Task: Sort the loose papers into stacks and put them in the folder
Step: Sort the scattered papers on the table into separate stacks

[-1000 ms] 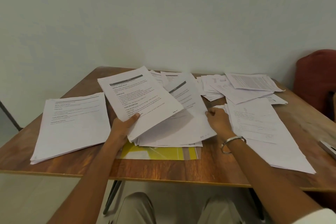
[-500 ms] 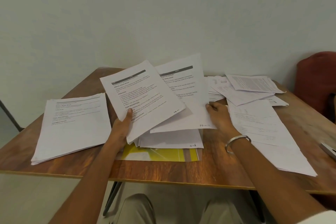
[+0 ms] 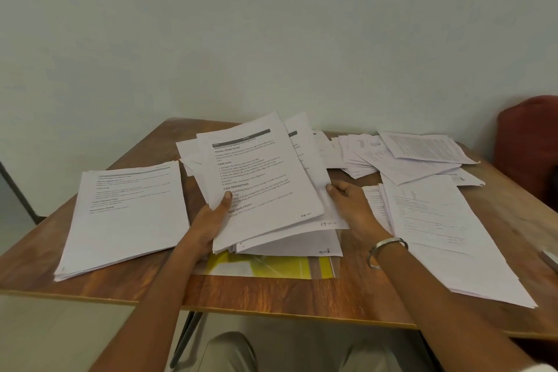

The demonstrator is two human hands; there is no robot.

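A bundle of printed sheets (image 3: 265, 181) is raised off the middle of the wooden table (image 3: 271, 296). My left hand (image 3: 211, 220) grips its left edge, thumb on the top page. My right hand (image 3: 351, 205) holds the right edge of the sheets beneath. Under the bundle lies a yellow folder with a clear cover (image 3: 271, 266). A neat stack of papers (image 3: 126, 217) lies at the left. Another stack (image 3: 447, 232) lies at the right, and loose sheets (image 3: 401, 154) are scattered at the back right.
A red upholstered chair (image 3: 531, 142) stands at the right, past the table's corner. A small grey object (image 3: 551, 260) pokes in at the right edge. The pale wall runs close behind the table. My knees are under the front edge.
The sheets that my right hand was lifting have come together under the page in my left hand. The bundle is now more upright and centred, held from both sides.
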